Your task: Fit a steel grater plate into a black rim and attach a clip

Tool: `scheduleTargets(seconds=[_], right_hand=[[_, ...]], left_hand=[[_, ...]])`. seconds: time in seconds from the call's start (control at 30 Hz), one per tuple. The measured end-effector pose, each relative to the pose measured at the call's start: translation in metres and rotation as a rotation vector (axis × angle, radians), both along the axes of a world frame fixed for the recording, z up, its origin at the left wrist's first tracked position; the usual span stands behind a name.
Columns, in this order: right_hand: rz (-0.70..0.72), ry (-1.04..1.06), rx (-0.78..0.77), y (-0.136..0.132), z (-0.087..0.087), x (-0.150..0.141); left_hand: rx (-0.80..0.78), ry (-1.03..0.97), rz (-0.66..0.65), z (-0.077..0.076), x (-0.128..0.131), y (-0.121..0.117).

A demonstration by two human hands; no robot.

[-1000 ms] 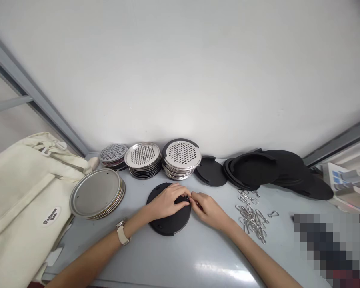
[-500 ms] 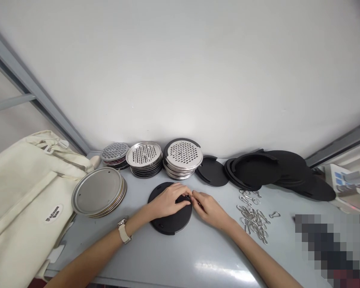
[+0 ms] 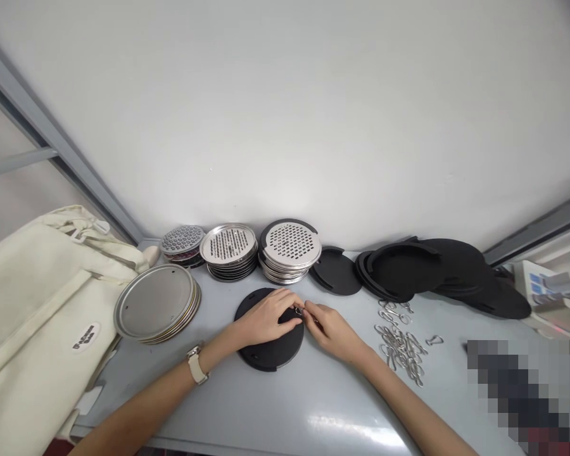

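A round black disc [image 3: 285,347] with a raised rim piece and small holes lies on the grey table in front of me. My left hand [image 3: 266,320] lies across it, fingers curved over the far right edge and thumb apart from them, holding it down. At that edge my right hand [image 3: 325,326] is closed in a pinch. Between the two hands a bit of a metal snap hook [image 3: 298,310] shows; most of it is hidden by the fingers. Several loose snap hooks [image 3: 403,348] lie in a pile to the right.
Along the wall stand stacks of perforated metal grater discs [image 3: 292,244], [image 3: 228,246], [image 3: 183,240]. Plain metal discs [image 3: 154,303] are stacked at left, beside a cream bag [image 3: 33,329]. More black discs [image 3: 403,269] lie at back right, near a white container [image 3: 551,297].
Both hands stay in nearly the same place on the disc. A little more of the metal hook shows between the fingers.
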State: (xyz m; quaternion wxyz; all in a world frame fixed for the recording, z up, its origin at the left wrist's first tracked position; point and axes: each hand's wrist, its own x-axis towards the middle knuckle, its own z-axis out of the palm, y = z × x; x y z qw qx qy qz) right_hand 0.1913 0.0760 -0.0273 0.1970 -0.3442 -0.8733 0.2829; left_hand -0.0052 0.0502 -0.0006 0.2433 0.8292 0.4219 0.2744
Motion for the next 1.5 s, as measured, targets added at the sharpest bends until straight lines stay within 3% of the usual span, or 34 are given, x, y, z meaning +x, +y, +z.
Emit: scheduleTargets(seconds=[1.5], right_hand=[[0.040,-0.164,0.195,0.0026,-0.0066,0.0010]], left_hand=[[-0.042,-0.048,-0.010,-0.0001,0.0011,0.0008]])
